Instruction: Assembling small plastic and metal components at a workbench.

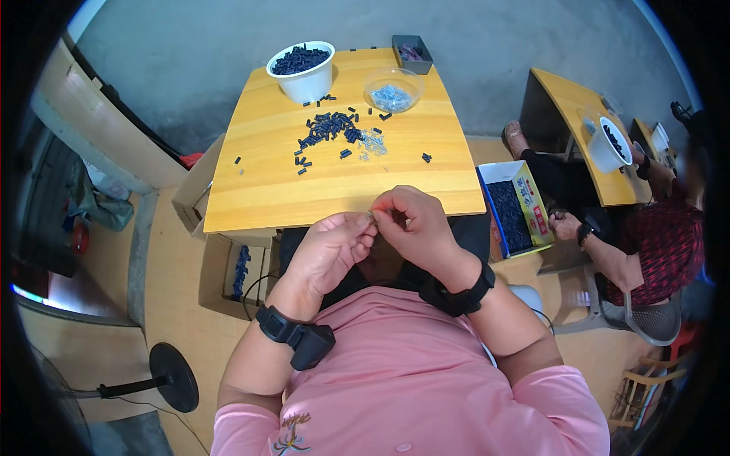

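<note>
Just off the table's near edge, my left hand (334, 247) and my right hand (417, 226) meet fingertip to fingertip. Both are closed in a pinch around something too small to make out. Beyond them on the wooden table (266, 194) lies a loose pile of short black tube-like pieces (328, 128). Beside its right end is a small heap of clear little parts (372, 143). A few black pieces (426, 158) lie apart to the right, and others are scattered to the left.
A white tub (303, 85) full of black pieces, a clear bowl (393, 91) of clear parts and a dark tray (414, 55) stand at the table's far side. Right of the table is a box (525, 205) of black pieces. A co-worker (654, 235) sits at another table.
</note>
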### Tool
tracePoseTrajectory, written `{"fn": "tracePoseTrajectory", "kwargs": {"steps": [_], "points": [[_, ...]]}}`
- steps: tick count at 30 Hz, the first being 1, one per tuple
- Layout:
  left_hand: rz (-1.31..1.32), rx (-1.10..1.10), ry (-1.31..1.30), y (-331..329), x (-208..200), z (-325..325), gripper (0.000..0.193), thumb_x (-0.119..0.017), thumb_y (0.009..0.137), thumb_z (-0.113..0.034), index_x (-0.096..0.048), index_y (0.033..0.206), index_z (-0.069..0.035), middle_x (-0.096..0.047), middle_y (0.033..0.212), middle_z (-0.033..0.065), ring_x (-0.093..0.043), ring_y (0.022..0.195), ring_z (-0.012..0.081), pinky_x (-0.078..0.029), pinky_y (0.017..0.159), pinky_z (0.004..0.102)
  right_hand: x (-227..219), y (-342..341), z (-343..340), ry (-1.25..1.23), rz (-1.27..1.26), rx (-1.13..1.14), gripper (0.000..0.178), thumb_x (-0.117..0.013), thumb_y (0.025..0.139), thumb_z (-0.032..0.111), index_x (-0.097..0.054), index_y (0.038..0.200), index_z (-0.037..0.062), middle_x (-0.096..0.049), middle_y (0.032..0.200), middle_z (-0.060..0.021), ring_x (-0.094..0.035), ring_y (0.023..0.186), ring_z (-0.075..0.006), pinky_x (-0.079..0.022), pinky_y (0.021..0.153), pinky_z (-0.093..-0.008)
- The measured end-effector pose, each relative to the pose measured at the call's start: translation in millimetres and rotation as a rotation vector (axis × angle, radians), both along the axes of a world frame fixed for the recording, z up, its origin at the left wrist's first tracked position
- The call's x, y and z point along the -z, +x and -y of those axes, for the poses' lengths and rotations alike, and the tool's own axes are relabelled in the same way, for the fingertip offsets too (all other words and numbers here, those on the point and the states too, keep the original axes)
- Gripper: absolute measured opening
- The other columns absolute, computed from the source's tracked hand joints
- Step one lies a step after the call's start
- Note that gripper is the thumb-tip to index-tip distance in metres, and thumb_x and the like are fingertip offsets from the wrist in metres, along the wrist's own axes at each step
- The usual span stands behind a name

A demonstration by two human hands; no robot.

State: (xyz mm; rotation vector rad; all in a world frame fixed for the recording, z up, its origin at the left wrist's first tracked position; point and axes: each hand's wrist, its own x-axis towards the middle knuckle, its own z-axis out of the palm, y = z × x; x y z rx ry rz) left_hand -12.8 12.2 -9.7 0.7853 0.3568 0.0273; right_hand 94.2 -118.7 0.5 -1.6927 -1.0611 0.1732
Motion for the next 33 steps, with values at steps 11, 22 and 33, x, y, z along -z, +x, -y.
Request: {"fn": "tracePoseTrajectory", "kwargs": {"steps": [11, 22, 33], "points": [[-0.009, -0.091, -0.234, -5.8, 6.2, 3.1, 0.015, -0.054, 0.091, -0.010, -0.058, 0.101, 0.000, -0.062, 0.088, 0.0045, -0.057, 0.072, 0.0093, -0.049, 0.067, 0.0197, 8.6, -6.4, -8.5, 0.134, 0.461, 0.046, 0.007, -0.062, 0.073, 0.004, -0.058, 0.079, 0.0030, -0.055, 0.072, -0.0126, -0.056, 0.069, -0.0327, -0.046, 0.060, -0.0372], [-0.061, 0.067, -0.137, 5.4, 23.5, -15.5, 0.012, -0.053, 0.092, -0.014, -0.057, 0.088, -0.003, -0.056, 0.077, 0.0005, -0.051, 0.066, 0.0072, -0.043, 0.060, 0.0179, 24.9, -1.5, -11.9, 0.052, 0.231, 0.045, 0.010, -0.064, 0.073, 0.001, -0.058, 0.081, 0.0005, -0.056, 0.072, -0.0137, -0.056, 0.066, -0.0300, -0.046, 0.059, -0.0357], [-0.071, -0.033, 0.034, 24.8, 27.3, -5.7, 0.010, -0.060, 0.088, -0.011, -0.060, 0.092, -0.002, -0.060, 0.080, 0.0020, -0.054, 0.067, 0.0076, -0.044, 0.060, 0.0184, 33.9, 10.5, -7.8, -0.015, -0.161, 0.157, 0.008, -0.065, 0.076, 0.002, -0.059, 0.081, 0.0000, -0.056, 0.071, -0.0094, -0.054, 0.054, -0.0150, -0.044, 0.050, -0.0251]]}}
